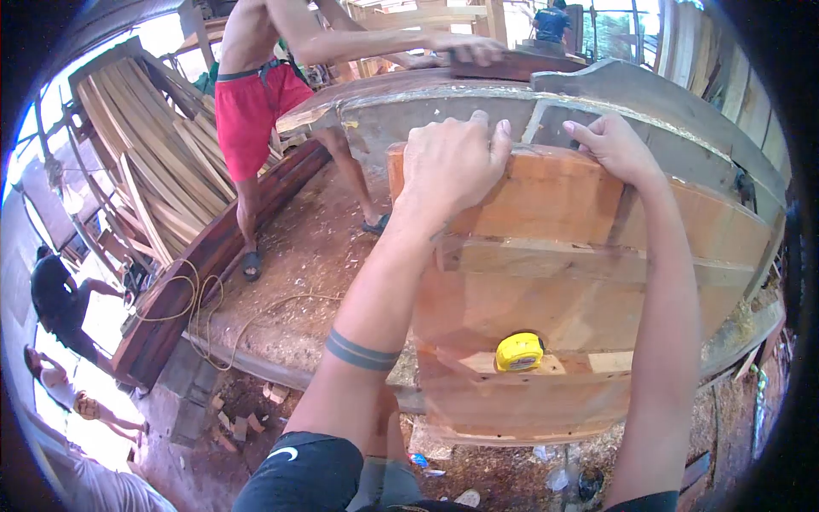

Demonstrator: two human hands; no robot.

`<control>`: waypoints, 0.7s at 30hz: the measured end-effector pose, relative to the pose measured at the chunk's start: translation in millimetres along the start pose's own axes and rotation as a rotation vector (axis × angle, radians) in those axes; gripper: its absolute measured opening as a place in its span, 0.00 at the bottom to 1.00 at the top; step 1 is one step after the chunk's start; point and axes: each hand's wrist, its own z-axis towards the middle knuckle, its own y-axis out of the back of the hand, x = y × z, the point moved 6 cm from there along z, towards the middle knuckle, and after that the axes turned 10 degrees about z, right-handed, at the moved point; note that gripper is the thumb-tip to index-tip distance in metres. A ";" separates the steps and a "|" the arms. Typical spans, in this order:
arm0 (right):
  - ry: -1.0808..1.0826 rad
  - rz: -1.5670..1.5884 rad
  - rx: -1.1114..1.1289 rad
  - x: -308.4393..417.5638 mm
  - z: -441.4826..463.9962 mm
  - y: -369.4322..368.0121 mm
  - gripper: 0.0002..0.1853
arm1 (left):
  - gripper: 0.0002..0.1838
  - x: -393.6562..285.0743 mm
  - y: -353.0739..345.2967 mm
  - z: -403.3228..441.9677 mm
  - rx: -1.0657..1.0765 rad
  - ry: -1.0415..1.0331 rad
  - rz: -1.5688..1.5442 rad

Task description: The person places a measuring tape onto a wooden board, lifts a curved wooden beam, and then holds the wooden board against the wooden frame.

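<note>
My left hand (pixel 452 158) is closed over the top edge of an orange-brown wooden panel (pixel 529 299), its thumb along the edge. On the right, my right hand (pixel 618 152) grips the same edge near its corner, thumb pointing inward; some of its fingers are hidden behind the wood. The panel stands tilted in front of me, with crosswise battens, and looks partly smeared by motion. A yellow tape measure (pixel 519 352) rests near a lower batten, between my forearms.
Across a large curved wooden structure (pixel 409 111), a person in red shorts (pixel 256 115) has hands on a dark timber piece (pixel 516 66). Stacked planks (pixel 141 128) lean at left. A yellow cord (pixel 196 299) loops over a dark beam (pixel 162 311). Shavings cover the floor. Other people are at left and behind.
</note>
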 end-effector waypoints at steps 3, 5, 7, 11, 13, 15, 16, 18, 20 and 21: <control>0.023 0.021 -0.037 -1.1 -0.1 -2.1 0.33 | 0.23 0.1 -0.6 -0.3 0.004 -0.005 -0.003; 0.061 0.044 -0.069 -1.7 -0.7 -2.9 0.33 | 0.22 0.3 -0.1 -1.0 0.003 -0.002 -0.007; 0.058 0.053 -0.073 -1.5 -1.5 -3.0 0.33 | 0.22 0.2 -0.1 -0.8 0.003 0.001 -0.006; 0.070 0.062 -0.060 -3.5 0.6 -4.2 0.33 | 0.24 -0.4 0.3 -0.4 0.011 0.011 0.007; 0.031 0.049 -0.027 -2.9 1.2 -2.2 0.32 | 0.24 -0.8 1.1 -0.7 0.013 0.016 0.019; 0.014 0.036 -0.013 -2.0 0.8 -1.6 0.33 | 0.24 -0.9 0.7 -0.4 0.012 0.017 0.035; 0.018 0.030 -0.017 -1.1 0.4 -1.3 0.33 | 0.24 -0.7 0.2 -0.2 0.006 0.014 0.030; 0.025 0.019 -0.018 0.7 -0.9 -0.9 0.33 | 0.22 0.2 -1.3 -0.5 -0.006 0.008 0.019; 0.035 0.008 -0.012 2.8 -1.9 -0.1 0.32 | 0.22 0.4 -1.2 -0.6 -0.012 0.003 0.020; 0.044 0.019 -0.026 2.0 -1.8 -0.7 0.32 | 0.22 0.4 -1.2 -0.6 -0.015 0.000 0.021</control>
